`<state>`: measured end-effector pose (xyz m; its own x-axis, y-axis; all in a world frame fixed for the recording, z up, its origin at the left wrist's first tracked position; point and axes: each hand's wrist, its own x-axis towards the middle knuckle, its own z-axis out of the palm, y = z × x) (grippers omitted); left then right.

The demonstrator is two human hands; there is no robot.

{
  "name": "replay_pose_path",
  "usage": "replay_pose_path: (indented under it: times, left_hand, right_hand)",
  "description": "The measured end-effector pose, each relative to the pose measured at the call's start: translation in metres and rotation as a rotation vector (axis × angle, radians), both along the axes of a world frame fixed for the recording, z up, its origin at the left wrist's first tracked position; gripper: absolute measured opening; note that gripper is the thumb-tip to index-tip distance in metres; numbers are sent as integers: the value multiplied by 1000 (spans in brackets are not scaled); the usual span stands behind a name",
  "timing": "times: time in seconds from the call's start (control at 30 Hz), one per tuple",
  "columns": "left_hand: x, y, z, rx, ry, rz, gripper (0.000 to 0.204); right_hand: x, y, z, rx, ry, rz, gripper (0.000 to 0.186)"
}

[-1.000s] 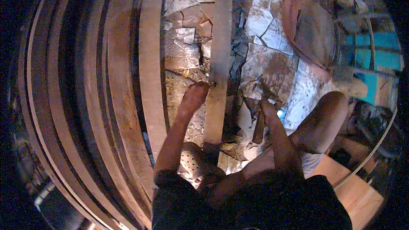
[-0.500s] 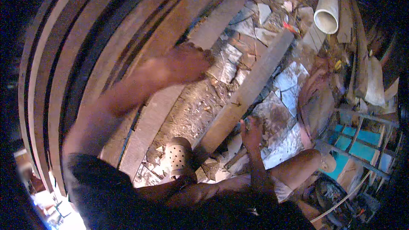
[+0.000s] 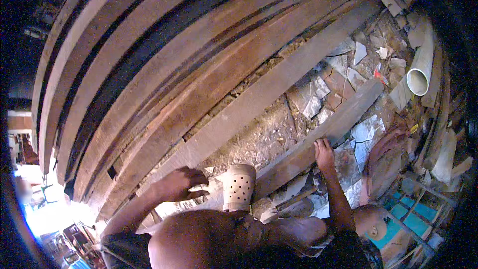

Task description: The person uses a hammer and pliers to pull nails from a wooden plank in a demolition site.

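Observation:
Low on the left, my left hand [image 3: 181,187] hovers with loosely bent, parted fingers and nothing visible in them. It is beside a long wooden plank [image 3: 259,92] on the ground and my beige clog with round holes [image 3: 240,185]. A squared wooden beam [image 3: 318,129] runs diagonally from the clog up to the right. My right hand [image 3: 324,154] has its fingers hooked over the near edge of this beam, about midway along; the thumb is not clearly seen.
Several long timbers [image 3: 174,82] lie side by side on the left. Broken tile pieces [image 3: 313,94] litter the dirt beyond the beam. A white pipe [image 3: 418,80] lies at the far right, above a crumpled reddish cloth [image 3: 391,152]. A slatted frame [image 3: 423,201] is at the lower right.
My left hand has come back from over the plank toward my lower left. My right hand has moved up onto the beam's edge. The view has shifted, showing more timbers.

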<state>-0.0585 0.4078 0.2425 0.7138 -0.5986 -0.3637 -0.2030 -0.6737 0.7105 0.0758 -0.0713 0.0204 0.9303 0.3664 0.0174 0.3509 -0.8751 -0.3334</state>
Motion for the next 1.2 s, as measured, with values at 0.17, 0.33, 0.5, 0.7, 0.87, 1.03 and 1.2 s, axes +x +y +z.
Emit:
replay_pose_path:
  times: [0.17, 0.33, 0.5, 0.7, 0.87, 1.03, 1.2]
  left_hand:
    - [-25, -46, -56, -183, 58, 143, 33]
    - [-9, -131, -116, -435, -111, 228, 36]
    - [-17, -158, -149, -80, 110, -22, 44]
    - [-12, -164, -161, -171, 78, 97, 64]
    - [-6, -165, -164, -36, 114, -37, 61]
    - [-18, -162, -166, -196, 74, 151, 61]
    - [-7, -162, -164, -227, -21, 193, 60]
  right_hand:
    - [3, 18, 16, -95, -34, 116, 17]
    - [17, 6, 3, -189, 53, 197, 17]
    - [1, 13, 1, -177, 62, 127, 25]
    - [2, 9, 20, -224, 20, 182, 23]
    - [8, 11, 18, -216, 143, 67, 24]
    - [19, -11, -1, -247, 120, 279, 27]
    - [44, 18, 40, -543, 295, 133, 39]
